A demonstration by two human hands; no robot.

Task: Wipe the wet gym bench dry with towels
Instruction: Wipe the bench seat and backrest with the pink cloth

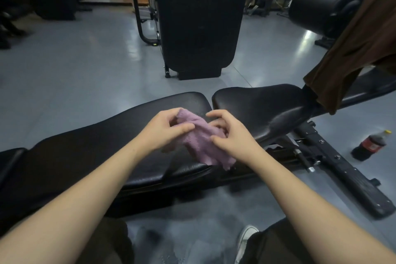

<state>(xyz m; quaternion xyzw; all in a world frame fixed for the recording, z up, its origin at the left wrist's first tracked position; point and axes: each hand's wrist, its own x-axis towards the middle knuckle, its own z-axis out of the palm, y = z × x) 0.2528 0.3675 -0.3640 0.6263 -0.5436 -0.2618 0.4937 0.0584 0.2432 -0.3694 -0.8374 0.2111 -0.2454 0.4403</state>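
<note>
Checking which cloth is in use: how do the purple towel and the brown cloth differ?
The fluffy purple towel is bunched above the black padded bench, held by the left hand and right hand; the smooth brown cloth hangs untouched from equipment at the right. The purple towel looks smaller, the brown cloth longer. Both are fabric.

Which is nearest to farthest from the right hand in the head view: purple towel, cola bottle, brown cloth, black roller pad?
From the right hand:
1. Purple towel, held in it.
2. Brown cloth, hanging up-right.
3. Cola bottle, on the floor far right.
4. Black roller pad, top right.
</note>
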